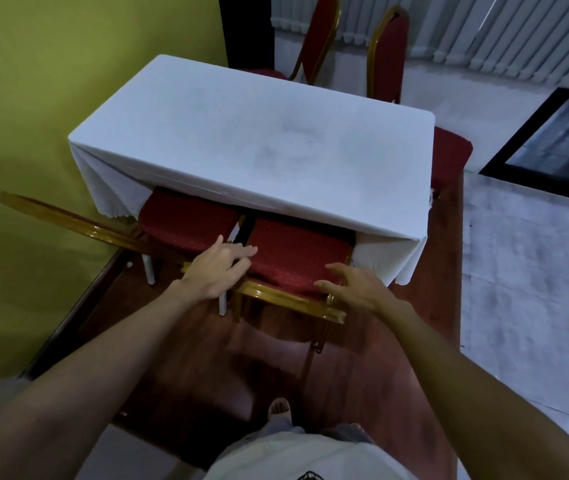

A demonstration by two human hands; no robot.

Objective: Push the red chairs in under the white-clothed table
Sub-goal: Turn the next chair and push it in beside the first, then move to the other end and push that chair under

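Note:
The white-clothed table [251, 133] stands in the middle of the view. Two red chairs with gold frames sit at its near side, their seats partly under the cloth. The left chair [186, 216] lies a little deeper, and its gold backrest stretches out to the left. The right chair [296, 251] has its backrest rail along the near edge. My left hand [217, 268] rests flat on that chair's left rear corner, fingers spread. My right hand [359, 289] is at its right rear corner, fingers apart, holding nothing.
Two more red chairs [317, 39] [388, 53] stand at the table's far side, and another red seat [449, 154] pokes out at the right end. A green wall [33, 98] runs close along the left. A dark-framed glass door [553, 140] is at the right. My foot [278, 408] stands on the red-brown floor.

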